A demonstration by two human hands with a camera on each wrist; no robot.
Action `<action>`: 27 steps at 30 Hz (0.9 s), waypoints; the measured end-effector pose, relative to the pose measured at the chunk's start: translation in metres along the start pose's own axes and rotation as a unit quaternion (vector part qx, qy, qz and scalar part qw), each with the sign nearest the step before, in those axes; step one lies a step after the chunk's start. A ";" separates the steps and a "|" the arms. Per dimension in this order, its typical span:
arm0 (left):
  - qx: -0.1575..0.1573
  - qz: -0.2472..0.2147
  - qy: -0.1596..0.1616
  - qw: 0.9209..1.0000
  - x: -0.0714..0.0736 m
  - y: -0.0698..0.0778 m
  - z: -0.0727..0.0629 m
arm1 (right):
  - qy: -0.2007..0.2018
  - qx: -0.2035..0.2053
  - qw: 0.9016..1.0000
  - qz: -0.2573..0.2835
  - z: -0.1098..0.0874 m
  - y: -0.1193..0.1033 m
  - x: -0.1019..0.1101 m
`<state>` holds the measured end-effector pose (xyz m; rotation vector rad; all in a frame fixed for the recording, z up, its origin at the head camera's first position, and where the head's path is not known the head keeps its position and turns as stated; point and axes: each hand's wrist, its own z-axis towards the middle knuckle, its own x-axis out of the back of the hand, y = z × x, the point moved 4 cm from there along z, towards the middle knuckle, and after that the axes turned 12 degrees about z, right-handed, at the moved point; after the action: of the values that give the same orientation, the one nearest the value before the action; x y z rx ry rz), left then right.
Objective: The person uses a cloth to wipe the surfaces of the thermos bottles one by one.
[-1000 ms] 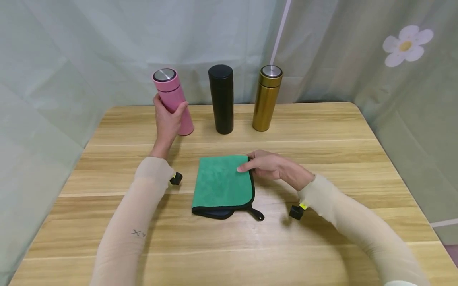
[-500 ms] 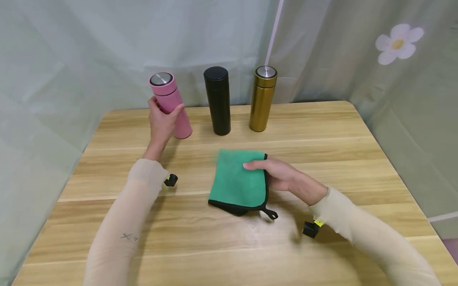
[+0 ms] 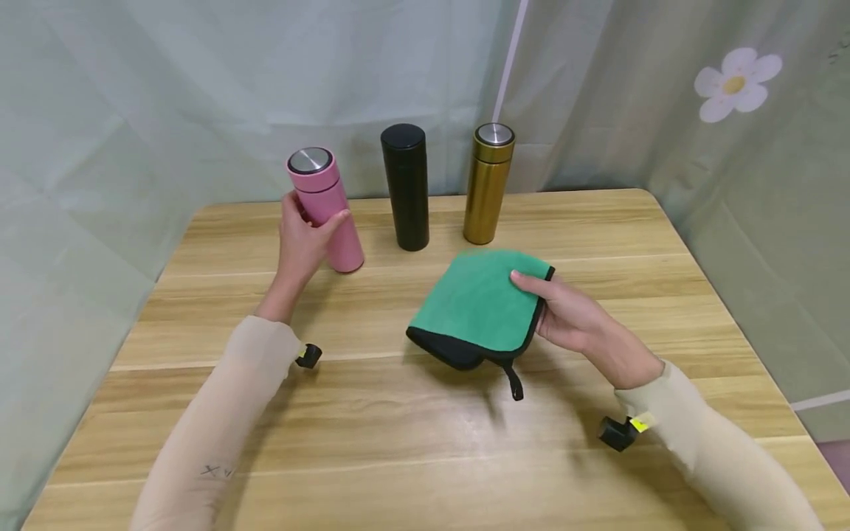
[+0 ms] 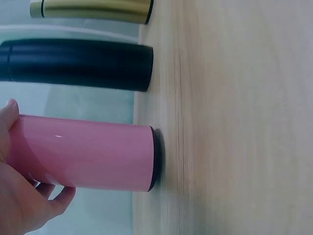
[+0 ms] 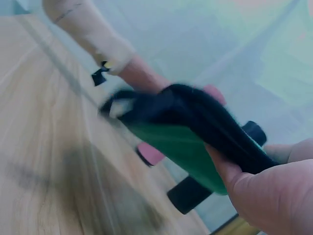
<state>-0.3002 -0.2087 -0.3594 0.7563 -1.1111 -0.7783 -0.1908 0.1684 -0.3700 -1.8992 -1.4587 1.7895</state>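
Note:
My left hand [image 3: 302,240] grips the pink thermos bottle [image 3: 325,199] around its middle, thumb on the right side. In the left wrist view the bottle's dark base [image 4: 156,159] is close over the wood, its body upright relative to the table. My right hand [image 3: 574,317] pinches a folded green cloth [image 3: 481,299] by its right edge, thumb on top and fingers beneath. The cloth has black edging and a hanging loop [image 3: 514,382]. It is lifted above the table, its shadow showing below in the right wrist view.
A black thermos [image 3: 407,192] and a gold thermos [image 3: 489,188] stand upright along the back of the wooden table [image 3: 398,457]. Behind them hangs a pale curtain [image 3: 219,96]. Each sleeve carries a small black camera, such as the right one [image 3: 617,434].
The right hand has raised the cloth off the table and carried it to the right, tilting it. The left hand has brought the pink thermos slightly toward the front.

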 end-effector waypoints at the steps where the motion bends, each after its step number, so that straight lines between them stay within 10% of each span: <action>1: -0.002 0.001 -0.004 1.000 0.000 0.002 -0.003 | 0.004 0.011 1.000 0.011 -0.003 -0.003 0.002; 27: -0.067 -0.058 -0.130 0.988 -0.032 0.051 -0.086 | 0.039 0.142 0.955 0.258 -0.028 -0.041 0.023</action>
<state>-0.2183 -0.1433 -0.3543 0.6216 -1.2425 -1.0621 -0.1937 0.2194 -0.3498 -2.2936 -0.6587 1.9571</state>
